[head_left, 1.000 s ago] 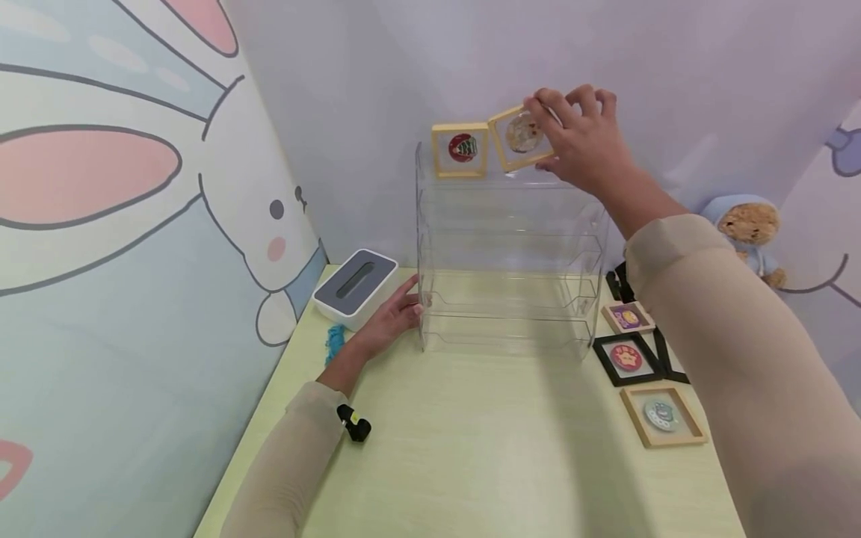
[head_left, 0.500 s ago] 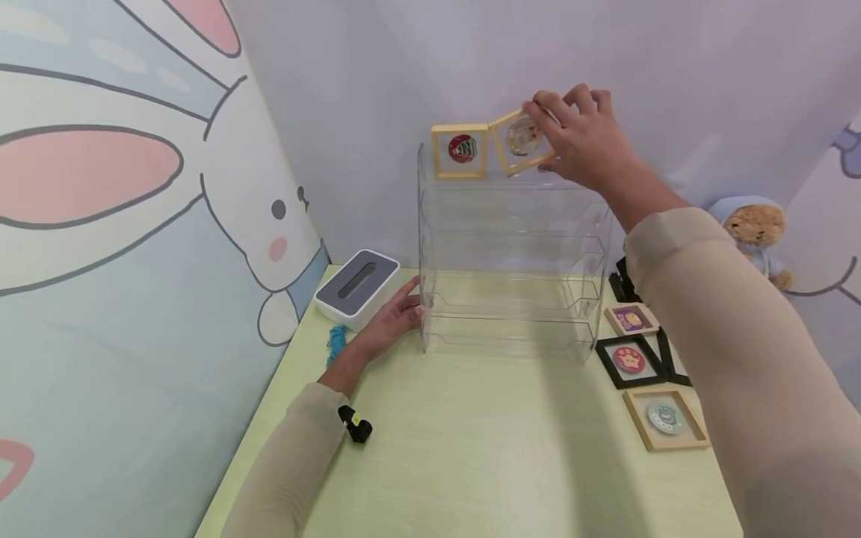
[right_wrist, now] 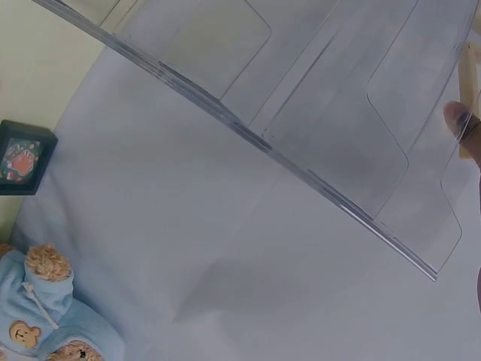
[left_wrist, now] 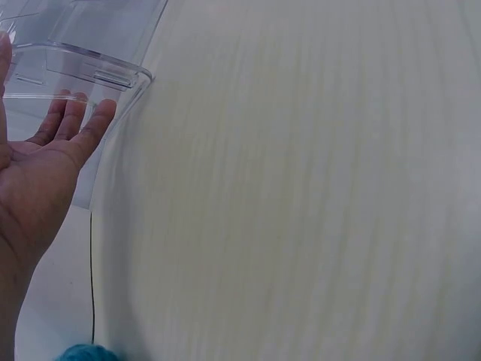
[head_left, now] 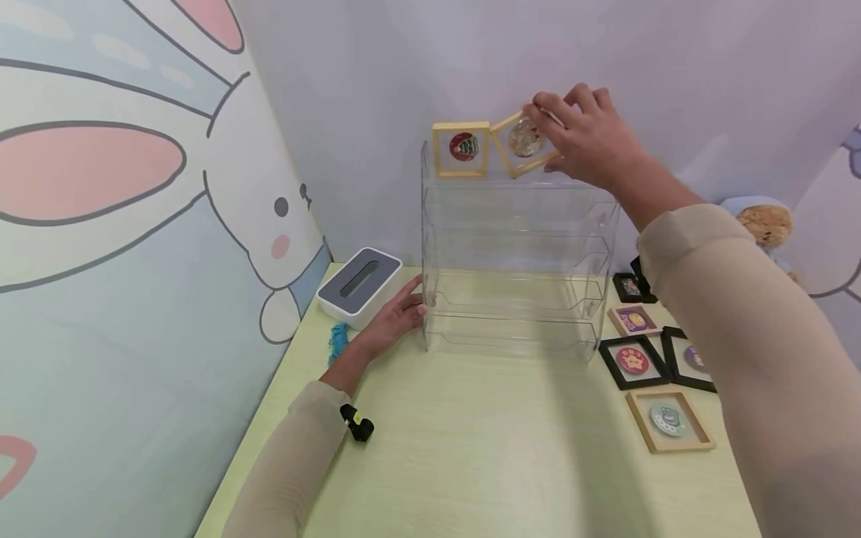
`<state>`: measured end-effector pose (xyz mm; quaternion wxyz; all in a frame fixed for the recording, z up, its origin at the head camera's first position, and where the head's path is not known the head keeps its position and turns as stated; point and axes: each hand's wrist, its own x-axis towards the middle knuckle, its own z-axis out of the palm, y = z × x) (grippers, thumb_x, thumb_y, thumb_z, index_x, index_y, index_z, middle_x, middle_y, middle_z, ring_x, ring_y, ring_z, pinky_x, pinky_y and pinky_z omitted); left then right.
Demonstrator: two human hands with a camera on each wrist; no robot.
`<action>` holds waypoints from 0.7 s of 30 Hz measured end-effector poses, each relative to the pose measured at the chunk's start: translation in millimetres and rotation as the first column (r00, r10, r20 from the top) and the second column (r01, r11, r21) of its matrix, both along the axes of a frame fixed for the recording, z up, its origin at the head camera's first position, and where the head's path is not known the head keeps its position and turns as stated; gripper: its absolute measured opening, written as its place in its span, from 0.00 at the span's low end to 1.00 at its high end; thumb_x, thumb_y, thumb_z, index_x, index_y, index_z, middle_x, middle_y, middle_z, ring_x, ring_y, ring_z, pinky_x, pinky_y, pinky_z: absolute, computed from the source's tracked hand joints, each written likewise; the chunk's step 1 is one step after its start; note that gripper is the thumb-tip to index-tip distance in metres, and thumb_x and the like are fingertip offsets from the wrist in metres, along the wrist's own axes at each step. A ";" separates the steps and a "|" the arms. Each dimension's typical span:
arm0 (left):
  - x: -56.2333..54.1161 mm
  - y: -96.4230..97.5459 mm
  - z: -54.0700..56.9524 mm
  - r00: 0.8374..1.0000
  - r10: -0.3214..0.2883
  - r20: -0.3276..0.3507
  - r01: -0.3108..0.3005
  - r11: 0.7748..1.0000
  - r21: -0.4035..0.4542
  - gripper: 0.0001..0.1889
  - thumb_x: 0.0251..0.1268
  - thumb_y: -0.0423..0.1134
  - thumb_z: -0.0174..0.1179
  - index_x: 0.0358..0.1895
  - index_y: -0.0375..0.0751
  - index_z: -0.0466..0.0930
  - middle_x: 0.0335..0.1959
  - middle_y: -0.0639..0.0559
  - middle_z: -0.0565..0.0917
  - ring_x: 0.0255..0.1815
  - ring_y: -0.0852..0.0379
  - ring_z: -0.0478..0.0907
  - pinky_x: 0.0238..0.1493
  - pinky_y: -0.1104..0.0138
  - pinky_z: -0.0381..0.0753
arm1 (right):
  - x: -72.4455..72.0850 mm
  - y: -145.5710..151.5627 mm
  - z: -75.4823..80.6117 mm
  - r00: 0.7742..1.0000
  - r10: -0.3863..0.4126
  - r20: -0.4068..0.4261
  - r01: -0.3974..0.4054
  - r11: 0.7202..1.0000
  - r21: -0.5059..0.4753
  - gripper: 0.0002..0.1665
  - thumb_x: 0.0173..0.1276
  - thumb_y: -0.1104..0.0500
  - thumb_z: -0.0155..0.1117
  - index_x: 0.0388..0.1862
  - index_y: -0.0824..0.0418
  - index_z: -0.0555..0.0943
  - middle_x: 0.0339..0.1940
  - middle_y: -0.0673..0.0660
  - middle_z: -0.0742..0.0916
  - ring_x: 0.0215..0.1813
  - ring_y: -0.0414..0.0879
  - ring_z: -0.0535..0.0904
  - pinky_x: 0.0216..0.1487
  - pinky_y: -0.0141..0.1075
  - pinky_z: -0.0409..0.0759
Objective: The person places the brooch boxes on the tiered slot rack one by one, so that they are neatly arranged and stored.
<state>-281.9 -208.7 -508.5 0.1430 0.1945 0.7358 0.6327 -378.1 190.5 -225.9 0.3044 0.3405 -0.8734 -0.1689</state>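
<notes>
A clear acrylic tiered rack [head_left: 514, 310] stands at the back of the table. My right hand [head_left: 592, 146] pinches a light wood frame [head_left: 527, 142] with a round badge in it, tilted at the rack's top tier. Its left corner meets, or nearly meets, a second wood frame [head_left: 460, 149] with a red and green badge, upright at the top left. In the right wrist view only a fingertip [right_wrist: 456, 118] shows, by the frame's edge [right_wrist: 467, 75]. Low on the rack's left side rests my left hand [head_left: 393, 325], its fingers [left_wrist: 94, 129] extended against the clear side wall.
Black and wood frames lie right of the rack, among them a black frame [head_left: 634, 362] and a wood frame [head_left: 670, 421]. A plush bear [right_wrist: 52, 301] sits at the back right. Left are a white box with grey lid [head_left: 359, 284] and a blue woolly item [head_left: 338, 342].
The pinched frame's lower edge has dropped slightly toward the top tier. My head view has shifted a little, showing more of the frames at right. The left hand stays put.
</notes>
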 end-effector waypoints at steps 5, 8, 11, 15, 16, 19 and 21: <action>0.7 0.9 -0.1 1.000 -0.006 -0.006 0.006 1.000 0.000 0.39 0.90 0.43 0.55 0.92 0.67 0.46 0.83 0.38 0.72 0.83 0.35 0.72 0.80 0.41 0.76 | 2.1 1.8 0.1 0.999 0.029 0.020 -0.029 1.000 -0.008 0.67 0.67 0.54 0.86 0.92 0.64 0.52 0.85 0.68 0.65 0.70 0.72 0.68 0.69 0.69 0.75; 0.9 1.4 0.5 1.000 -0.012 -0.013 0.012 1.000 -0.010 0.39 0.90 0.45 0.56 0.92 0.68 0.46 0.83 0.37 0.72 0.82 0.35 0.72 0.80 0.43 0.77 | 4.2 2.7 1.0 0.997 0.042 0.059 -0.041 0.999 -0.024 0.66 0.69 0.57 0.85 0.92 0.65 0.51 0.86 0.69 0.64 0.71 0.74 0.67 0.69 0.70 0.75; 1.0 2.0 0.8 1.000 -0.016 -0.018 0.016 1.000 -0.019 0.39 0.90 0.47 0.56 0.92 0.70 0.46 0.83 0.38 0.72 0.82 0.35 0.73 0.79 0.44 0.77 | 6.9 3.5 2.4 0.994 0.054 0.095 -0.051 0.998 -0.040 0.64 0.70 0.59 0.83 0.92 0.66 0.50 0.86 0.71 0.63 0.71 0.75 0.66 0.69 0.71 0.74; -0.3 2.4 -0.1 1.000 -0.018 -0.015 0.018 1.000 -0.012 0.39 0.89 0.48 0.57 0.92 0.71 0.47 0.83 0.38 0.72 0.82 0.35 0.73 0.80 0.44 0.77 | 8.6 4.5 4.2 0.987 0.082 0.136 -0.073 0.995 -0.069 0.61 0.71 0.63 0.80 0.92 0.65 0.51 0.86 0.71 0.62 0.71 0.75 0.66 0.70 0.69 0.75; -0.4 2.8 0.0 1.000 -0.014 -0.008 0.014 1.000 -0.008 0.39 0.89 0.49 0.57 0.92 0.71 0.47 0.83 0.38 0.72 0.82 0.35 0.73 0.80 0.43 0.77 | 8.8 5.0 4.5 0.984 0.088 0.155 -0.076 0.994 -0.082 0.61 0.71 0.65 0.78 0.92 0.64 0.51 0.86 0.71 0.62 0.71 0.75 0.66 0.70 0.69 0.75; -1.1 4.1 0.8 1.000 -0.003 0.006 0.003 1.000 -0.006 0.38 0.90 0.47 0.57 0.92 0.71 0.48 0.82 0.38 0.72 0.82 0.35 0.73 0.80 0.43 0.76 | 9.3 8.0 5.4 0.967 0.097 0.235 -0.069 0.990 -0.124 0.60 0.71 0.68 0.73 0.93 0.62 0.49 0.86 0.71 0.60 0.71 0.75 0.65 0.69 0.69 0.75; -1.0 4.8 1.8 1.000 0.001 0.012 -0.001 1.000 -0.005 0.38 0.90 0.45 0.56 0.92 0.71 0.48 0.83 0.37 0.71 0.82 0.35 0.73 0.80 0.43 0.76 | 10.2 9.2 5.5 0.953 0.080 0.294 -0.040 0.989 -0.139 0.60 0.72 0.68 0.69 0.94 0.59 0.46 0.87 0.71 0.59 0.72 0.74 0.64 0.67 0.70 0.76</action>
